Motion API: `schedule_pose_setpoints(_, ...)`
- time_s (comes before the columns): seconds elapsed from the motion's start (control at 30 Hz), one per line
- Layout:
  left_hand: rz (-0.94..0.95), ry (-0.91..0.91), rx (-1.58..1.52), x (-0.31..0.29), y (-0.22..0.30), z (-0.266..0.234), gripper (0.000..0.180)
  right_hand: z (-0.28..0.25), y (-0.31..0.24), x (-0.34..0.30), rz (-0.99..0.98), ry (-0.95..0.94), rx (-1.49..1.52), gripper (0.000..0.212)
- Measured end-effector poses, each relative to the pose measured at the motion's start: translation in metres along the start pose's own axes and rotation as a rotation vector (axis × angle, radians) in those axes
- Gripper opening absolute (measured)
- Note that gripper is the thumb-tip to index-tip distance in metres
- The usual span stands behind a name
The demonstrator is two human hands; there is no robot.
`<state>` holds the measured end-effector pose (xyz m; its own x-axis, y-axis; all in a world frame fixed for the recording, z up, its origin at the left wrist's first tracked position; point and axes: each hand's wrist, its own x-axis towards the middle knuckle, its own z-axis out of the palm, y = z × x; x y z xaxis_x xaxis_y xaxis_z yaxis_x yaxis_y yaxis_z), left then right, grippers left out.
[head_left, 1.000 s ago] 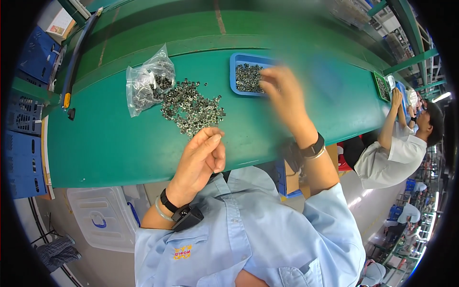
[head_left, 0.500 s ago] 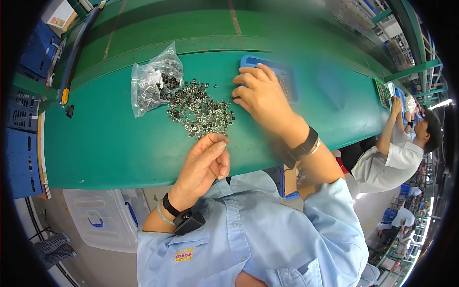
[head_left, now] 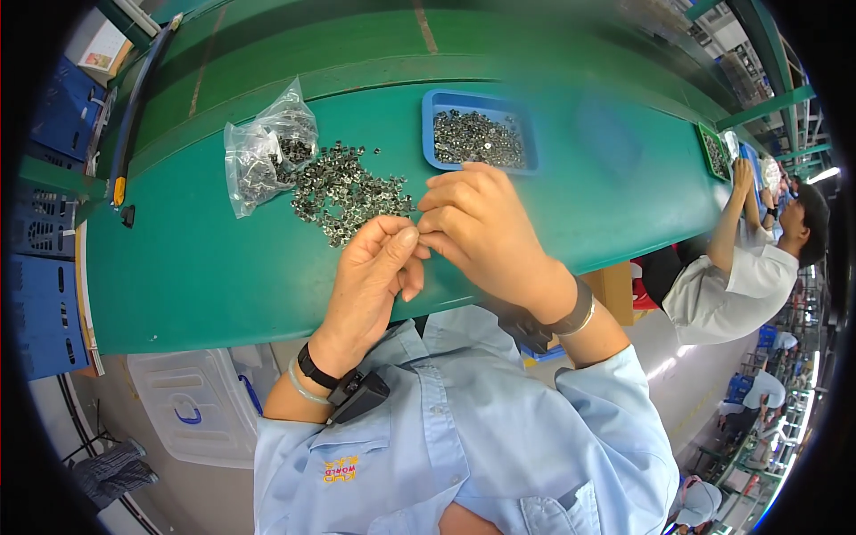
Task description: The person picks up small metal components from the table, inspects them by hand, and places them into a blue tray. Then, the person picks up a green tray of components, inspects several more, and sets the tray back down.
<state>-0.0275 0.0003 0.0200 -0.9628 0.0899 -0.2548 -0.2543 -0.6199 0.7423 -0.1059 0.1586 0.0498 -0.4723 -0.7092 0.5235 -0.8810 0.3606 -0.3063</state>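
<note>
Near the front of the green table (head_left: 214, 285), my left hand (head_left: 374, 272) is closed in a pinch of thumb and forefinger. My right hand (head_left: 490, 227) meets it there, its fingers also pinched. Whatever small piece lies between the fingertips is too small or hidden to make out. Just beyond my left hand spreads a loose heap of small shiny metal parts (head_left: 343, 192). A clear plastic bag (head_left: 250, 160) holding more of these parts lies at the heap's left. Past my right hand stands a blue tray (head_left: 428, 134) containing many small metal parts (head_left: 477, 138).
A green conveyor belt (head_left: 312, 45) runs along the table's far side. Blue crates (head_left: 49, 312) stand at the left, and a clear lidded storage box (head_left: 192, 406) is below the table. Another person (head_left: 740, 276) works farther along on the right.
My right hand has come back from the blue tray to my left fingertips, uncovering the tray's contents. My left hand stays pinched. The whole view has shifted slightly.
</note>
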Motion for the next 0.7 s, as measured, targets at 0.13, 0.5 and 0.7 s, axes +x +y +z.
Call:
schedule_pose_setpoints(0.13, -0.005, -0.036, -0.035, -0.001, -0.002, -0.002, 0.020, 0.000, -0.001, -0.010, 0.074, 0.013, 0.114, 0.021)
schedule_pose_setpoints(0.5, -0.004, -0.038, 0.012, -0.006, -0.003, 0.006, 0.020, 0.006, -0.007, -0.024, 0.126, 0.145, 0.181, 0.022)
schedule_pose_setpoints(0.7, -0.024, -0.072, 0.043, -0.005, -0.002, -0.001, 0.021, 0.003, -0.010, -0.025, 0.111, 0.102, 0.190, 0.022)
